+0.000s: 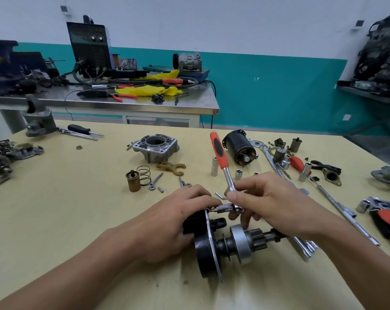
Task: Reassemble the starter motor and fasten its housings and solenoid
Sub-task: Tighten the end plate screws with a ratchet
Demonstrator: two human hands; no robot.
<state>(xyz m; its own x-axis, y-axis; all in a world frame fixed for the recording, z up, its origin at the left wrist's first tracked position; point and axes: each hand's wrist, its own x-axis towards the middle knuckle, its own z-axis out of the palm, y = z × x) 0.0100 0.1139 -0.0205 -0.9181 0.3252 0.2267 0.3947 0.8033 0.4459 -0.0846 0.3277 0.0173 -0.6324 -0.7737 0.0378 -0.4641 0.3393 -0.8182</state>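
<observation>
One starter motor [211, 247], one ratchet [219, 153]: my left hand [167, 222] grips the motor, fingers curled; my right hand [272, 202] pinches the ratchet's head.

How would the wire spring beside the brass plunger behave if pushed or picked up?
The spring is thin open wire, so probably light and squashy under a pinch. It seems to lie on its side, so a push might roll it, unless the brass plunger beside it blocks it.

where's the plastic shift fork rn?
Head view, on the table, slightly left of centre: the tan fork lies just in front of the aluminium housing, right of the coil spring.
</observation>
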